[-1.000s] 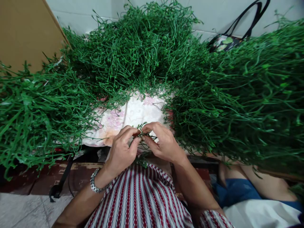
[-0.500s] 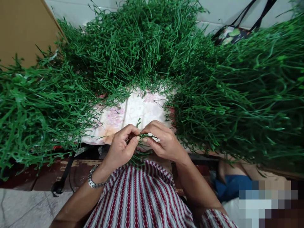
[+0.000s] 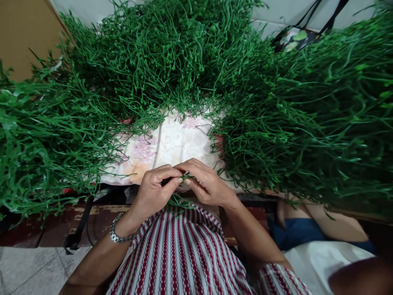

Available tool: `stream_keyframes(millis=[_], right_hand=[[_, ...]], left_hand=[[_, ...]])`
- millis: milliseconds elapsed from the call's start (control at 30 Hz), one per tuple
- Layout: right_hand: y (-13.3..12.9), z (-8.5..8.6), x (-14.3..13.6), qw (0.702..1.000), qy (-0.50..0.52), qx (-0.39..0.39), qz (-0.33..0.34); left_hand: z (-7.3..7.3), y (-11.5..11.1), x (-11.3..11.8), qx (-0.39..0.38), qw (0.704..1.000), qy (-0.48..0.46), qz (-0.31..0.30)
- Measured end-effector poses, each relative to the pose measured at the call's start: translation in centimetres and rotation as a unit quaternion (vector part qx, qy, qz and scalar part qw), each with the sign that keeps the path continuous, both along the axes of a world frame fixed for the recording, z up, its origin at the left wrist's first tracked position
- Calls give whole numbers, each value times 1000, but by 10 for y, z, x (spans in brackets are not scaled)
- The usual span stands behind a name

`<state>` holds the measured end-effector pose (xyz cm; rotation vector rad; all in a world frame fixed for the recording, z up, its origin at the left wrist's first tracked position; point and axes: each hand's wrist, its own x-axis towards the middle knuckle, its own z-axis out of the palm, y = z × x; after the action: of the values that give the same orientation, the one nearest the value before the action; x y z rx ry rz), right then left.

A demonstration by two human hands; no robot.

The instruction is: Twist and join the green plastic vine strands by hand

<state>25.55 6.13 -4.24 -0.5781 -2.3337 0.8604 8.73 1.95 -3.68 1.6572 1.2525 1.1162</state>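
Note:
My left hand (image 3: 158,188) and my right hand (image 3: 205,182) meet above the near edge of the floral cloth (image 3: 175,143). Between their pinched thumbs and fingers is a thin green stem (image 3: 185,176), mostly hidden by the fingers. More green stems (image 3: 179,201) lie just below my hands, over the striped garment (image 3: 184,250). Large heaps of loose green stems surround the cloth: one at the left (image 3: 52,135), one at the back (image 3: 178,57) and one at the right (image 3: 301,123).
A patterned bag (image 3: 294,39) with black straps stands behind the heaps. A tan panel (image 3: 24,37) is at the back left. Another person's bent leg (image 3: 334,223) and white clothing (image 3: 325,258) show at the lower right. A black strap (image 3: 82,221) hangs at the near left edge.
My hands have drawn closer together, and the fingertips now overlap. The stem tip that stuck up between them no longer shows. The view has shifted slightly.

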Motion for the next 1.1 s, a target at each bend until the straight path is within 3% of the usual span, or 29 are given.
stream_keyframes(millis=[200, 500, 600, 767, 833, 900, 967, 1100], right_hand=[[-5, -11, -5, 998, 31, 26, -56], [-8, 5, 6, 972, -166, 155, -64], [-13, 15, 8, 968, -185, 166, -20], [-27, 30, 17, 972, -155, 122, 130], [-31, 36, 28, 977, -127, 98, 137], [-31, 40, 40, 990, -84, 76, 83], [-29, 42, 49, 997, -49, 53, 18], [-21, 36, 41, 999, -3, 3, -50]], left_hand=[[-1, -1, -1, -12, 998, 62, 24], [3, -3, -11, -24, 973, 208, -100], [6, -8, -13, -2, 964, 218, -151], [20, -23, -22, 58, 926, 214, -305], [28, -27, -33, 63, 914, 212, -339], [35, -27, -44, 71, 932, 176, -307], [38, -22, -51, 72, 966, 124, -216], [27, -6, -36, -24, 992, 80, -92]])
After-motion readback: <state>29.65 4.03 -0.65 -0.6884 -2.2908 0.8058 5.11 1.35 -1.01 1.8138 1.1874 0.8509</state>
